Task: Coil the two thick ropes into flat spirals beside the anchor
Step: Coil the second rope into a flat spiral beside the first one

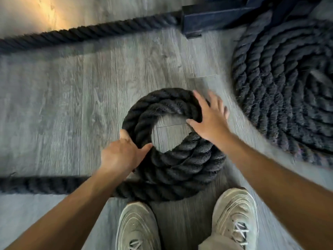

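Note:
A thick black rope forms a small loose coil (173, 159) of about two turns on the grey wooden floor, with bare floor showing in its centre. My left hand (122, 154) grips the coil's left side, thumb inside the ring. My right hand (209, 116) lies flat with spread fingers on the coil's upper right. This rope's loose length (45, 184) runs off to the left. A second black rope lies as a large flat spiral (288, 98) at the right. The dark anchor frame (216, 15) stands at the top.
Another stretch of black rope (81, 35) runs from the anchor across the floor to the left edge. My two light sneakers (234, 217) stand just below the small coil. Grey plank floor (72, 105) lies between the ropes.

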Motion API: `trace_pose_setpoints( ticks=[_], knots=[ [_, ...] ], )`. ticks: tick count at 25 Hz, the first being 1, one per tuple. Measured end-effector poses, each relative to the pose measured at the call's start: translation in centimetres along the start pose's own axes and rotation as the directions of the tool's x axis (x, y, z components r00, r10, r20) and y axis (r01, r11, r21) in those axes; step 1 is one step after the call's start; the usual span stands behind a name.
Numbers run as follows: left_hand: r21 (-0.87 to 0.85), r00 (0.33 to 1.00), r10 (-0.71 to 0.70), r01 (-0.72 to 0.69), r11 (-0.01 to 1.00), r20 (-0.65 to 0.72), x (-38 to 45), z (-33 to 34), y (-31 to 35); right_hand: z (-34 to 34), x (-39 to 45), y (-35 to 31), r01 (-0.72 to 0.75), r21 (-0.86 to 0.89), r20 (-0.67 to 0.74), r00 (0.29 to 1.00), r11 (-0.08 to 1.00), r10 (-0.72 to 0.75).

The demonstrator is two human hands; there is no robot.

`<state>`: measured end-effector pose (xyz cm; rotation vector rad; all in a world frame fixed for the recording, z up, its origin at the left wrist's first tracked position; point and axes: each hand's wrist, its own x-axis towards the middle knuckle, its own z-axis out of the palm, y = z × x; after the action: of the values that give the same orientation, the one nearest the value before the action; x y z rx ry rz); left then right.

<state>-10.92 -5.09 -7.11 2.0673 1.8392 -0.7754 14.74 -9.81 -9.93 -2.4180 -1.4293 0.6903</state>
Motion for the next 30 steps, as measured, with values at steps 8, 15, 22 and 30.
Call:
trace_pose_setpoints(
  ticks=[8,15,22,30],
  knots=[
    [0.117,0.997,0.059,-0.052,0.992,-0.059,-0.2,-1.6,-0.1,5.9,-11.1,-2.6,-0.439,0.110,-0.080,0.890,0.892,0.449],
    [0.215,0.866,0.454,-0.413,0.885,-0.207,6.4,-4.7,2.1,6.3,-10.4,-2.3,-0.365,-0.045,-0.128,0.925,0.930,0.357],
    [0.188,0.957,0.267,-0.243,0.952,-0.117,4.3,-1.9,0.9,-0.2,-1.6,3.1,0.086,-0.200,0.084,0.994,0.976,-0.070],
    [0.122,0.991,0.124,-0.118,0.985,-0.041,-1.2,-1.0,1.6,1.5,-0.7,-0.4,-0.168,-0.129,-0.046,0.985,0.977,0.163]
  ],
)
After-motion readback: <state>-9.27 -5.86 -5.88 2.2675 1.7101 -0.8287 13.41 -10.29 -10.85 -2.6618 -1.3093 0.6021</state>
